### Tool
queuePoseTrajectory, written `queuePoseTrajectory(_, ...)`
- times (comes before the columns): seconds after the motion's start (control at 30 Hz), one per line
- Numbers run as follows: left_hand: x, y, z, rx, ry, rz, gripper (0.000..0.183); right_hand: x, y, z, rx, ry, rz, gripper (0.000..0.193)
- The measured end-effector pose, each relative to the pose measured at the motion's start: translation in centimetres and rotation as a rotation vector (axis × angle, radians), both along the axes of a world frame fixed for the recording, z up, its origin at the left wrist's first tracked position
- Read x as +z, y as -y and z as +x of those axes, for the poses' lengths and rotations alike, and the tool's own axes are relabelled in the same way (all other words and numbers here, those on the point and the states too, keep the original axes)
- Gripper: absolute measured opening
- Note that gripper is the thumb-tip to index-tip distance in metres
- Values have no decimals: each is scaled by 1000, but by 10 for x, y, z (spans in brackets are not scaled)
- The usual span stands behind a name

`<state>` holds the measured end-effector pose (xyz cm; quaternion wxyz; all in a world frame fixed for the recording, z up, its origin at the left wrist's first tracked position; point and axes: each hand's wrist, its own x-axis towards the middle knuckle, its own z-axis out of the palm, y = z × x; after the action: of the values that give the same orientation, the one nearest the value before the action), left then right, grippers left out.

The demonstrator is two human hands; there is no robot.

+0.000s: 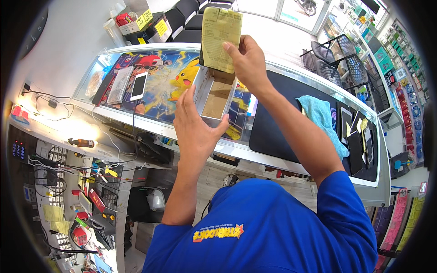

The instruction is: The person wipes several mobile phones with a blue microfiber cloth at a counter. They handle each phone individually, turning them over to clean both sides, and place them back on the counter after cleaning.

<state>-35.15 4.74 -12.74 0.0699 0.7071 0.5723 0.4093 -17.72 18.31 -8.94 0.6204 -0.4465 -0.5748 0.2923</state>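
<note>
My right hand (pixel 249 66) pinches a yellow printed paper slip (pixel 221 38), thumb across its front, and holds it up above the far end of a small open box (pixel 199 93). A thin dark edge shows along the slip's lower left; what lies behind it is hidden. The box is white outside with bare brown cardboard at its bottom, and I see nothing lying inside. My left hand (pixel 195 132) grips it at the near end, fingers along the left wall and thumb at the near right corner.
On the glass counter lie a colourful cartoon mat (pixel 164 86), a white phone (pixel 139 86) with a cable, and a clear plastic packet (pixel 120 85). To the right are a black mat (pixel 277 113), a light-blue towel (pixel 318 118) and several phones with yellow slips. Cluttered workbench at left.
</note>
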Motion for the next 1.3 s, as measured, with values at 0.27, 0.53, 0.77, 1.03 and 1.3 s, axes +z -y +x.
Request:
queuePoseTrajectory(0.27, -3, -2, 0, -17, -12, -4, 107, -37, 14, -1, -139, 199, -16, 24)
queuePoseTrajectory(0.53, -3, -5, 4, -10, -15, 2, 101, -50, -2, 2, -264, 491, -83, 27)
queuePoseTrajectory(0.77, -4, -5, 6, 12, -68, -10, 100, -39, -11, 17, -172, 468, -202, 28)
queuePoseTrajectory(1.03, -9, -7, 8, 27, -50, -29, 100, -6, -10, 28, -140, 1006, -113, 41)
queuePoseTrajectory(1.3, -8, -5, 9, 29, -20, -32, 99, -9, -29, 38, 69, 854, -295, 48)
